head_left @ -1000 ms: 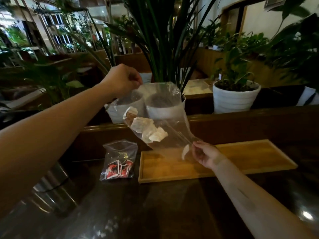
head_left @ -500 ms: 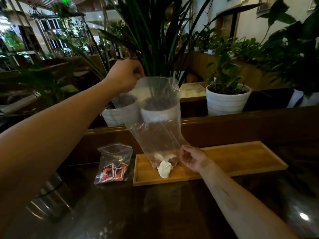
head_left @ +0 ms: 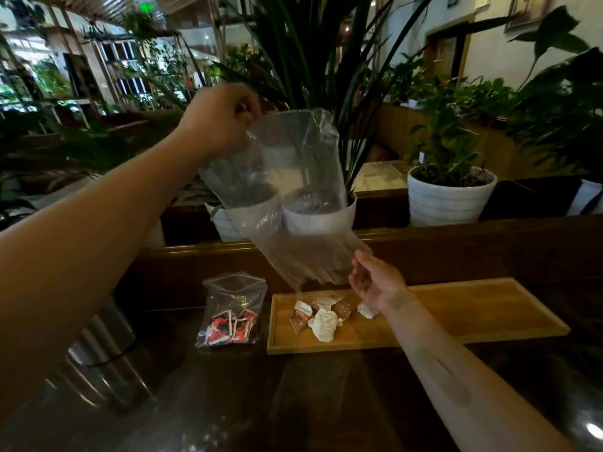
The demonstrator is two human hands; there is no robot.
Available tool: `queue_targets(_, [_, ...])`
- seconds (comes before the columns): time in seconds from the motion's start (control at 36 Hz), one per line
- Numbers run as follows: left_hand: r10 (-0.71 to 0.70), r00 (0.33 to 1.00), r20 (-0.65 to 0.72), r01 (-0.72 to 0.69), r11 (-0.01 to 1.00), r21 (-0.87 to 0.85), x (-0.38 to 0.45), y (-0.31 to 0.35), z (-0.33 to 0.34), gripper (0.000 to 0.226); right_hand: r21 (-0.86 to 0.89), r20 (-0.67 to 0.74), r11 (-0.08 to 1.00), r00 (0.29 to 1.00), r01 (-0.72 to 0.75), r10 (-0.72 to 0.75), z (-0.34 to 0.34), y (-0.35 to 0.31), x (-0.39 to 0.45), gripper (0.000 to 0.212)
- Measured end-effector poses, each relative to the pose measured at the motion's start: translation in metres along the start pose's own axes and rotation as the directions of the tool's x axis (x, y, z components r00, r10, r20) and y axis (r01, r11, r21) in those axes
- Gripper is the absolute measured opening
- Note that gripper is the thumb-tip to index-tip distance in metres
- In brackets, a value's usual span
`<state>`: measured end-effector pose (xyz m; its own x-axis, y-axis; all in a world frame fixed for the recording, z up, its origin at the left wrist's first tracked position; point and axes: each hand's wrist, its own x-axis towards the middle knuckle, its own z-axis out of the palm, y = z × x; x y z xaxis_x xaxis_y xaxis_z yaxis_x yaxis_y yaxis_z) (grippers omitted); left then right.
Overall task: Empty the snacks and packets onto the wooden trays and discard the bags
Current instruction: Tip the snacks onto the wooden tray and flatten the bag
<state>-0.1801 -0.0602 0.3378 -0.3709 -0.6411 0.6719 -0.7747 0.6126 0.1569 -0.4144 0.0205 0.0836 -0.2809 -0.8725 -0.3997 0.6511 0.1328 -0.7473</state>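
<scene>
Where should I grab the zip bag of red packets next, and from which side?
Take the zip bag by its empty upper part just under the zip strip, coming from above. It stands upright on the dark table left of the wooden tray; the red packets are slumped at the bottom, so the top is probably slack film that pinches flat.

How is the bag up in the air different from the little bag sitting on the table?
The big clear bag hangs empty and upside down from the left hand; the small zip bag stands on the table, untouched. The big bag's packets lie on the wooden tray; the small one holds red packets. Both are see-through plastic.
</scene>
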Motion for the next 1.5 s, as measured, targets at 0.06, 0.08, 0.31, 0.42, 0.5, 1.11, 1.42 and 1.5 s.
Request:
queue_targets(0.06, [-0.010, 1.000, -0.023, 0.009, 1.000, -0.024, -0.004, -0.004, -0.007, 0.017, 0.050, -0.001, 0.997, 0.999, 0.050, -0.050, 0.000, -0.005, -0.006, 0.018])
queue_targets(0.08, [-0.018, 0.999, -0.035, 0.016, 0.999, -0.051, -0.007, -0.007, -0.009, 0.017, 0.067, 0.008, 0.994, 0.996, 0.084, -0.085, 0.000, -0.008, -0.010, 0.022])
queue_targets(0.31, [-0.237, 0.970, -0.053, 0.188, 0.870, -0.455, -0.062, -0.044, 0.016, 0.013, -0.126, 0.130, 0.916, 0.922, 0.380, -0.365, -0.023, -0.009, -0.051, 0.049])
queue_targets(0.42, [-0.348, 0.937, 0.003, 0.260, 0.694, -0.671, -0.105, -0.052, 0.042, 0.025, -0.224, 0.030, 0.889, 0.914, 0.400, -0.404, -0.038, 0.017, -0.070, 0.096])
queue_targets(0.5, [-0.435, 0.897, 0.074, 0.327, 0.544, -0.773, -0.141, -0.054, 0.061, 0.022, -0.240, -0.070, 0.915, 0.935, 0.323, -0.348, -0.046, 0.035, -0.088, 0.122])
queue_targets(1.11, [-0.300, 0.758, 0.579, 0.630, 0.108, -0.769, -0.312, 0.040, 0.177, 0.028, 0.167, -0.239, 0.935, 0.933, 0.312, -0.269, -0.137, 0.106, -0.199, 0.046])
queue_targets(1.42, [-0.158, 0.709, 0.687, 0.703, 0.088, -0.705, -0.310, 0.127, 0.222, 0.024, -0.073, -0.344, 0.918, 0.854, 0.391, -0.391, -0.208, 0.080, -0.212, 0.029])
queue_targets(1.5, [-0.091, 0.674, 0.733, 0.739, 0.048, -0.672, -0.301, 0.144, 0.235, 0.020, -0.103, -0.349, 0.903, 0.835, 0.418, -0.426, -0.235, 0.062, -0.207, 0.030])
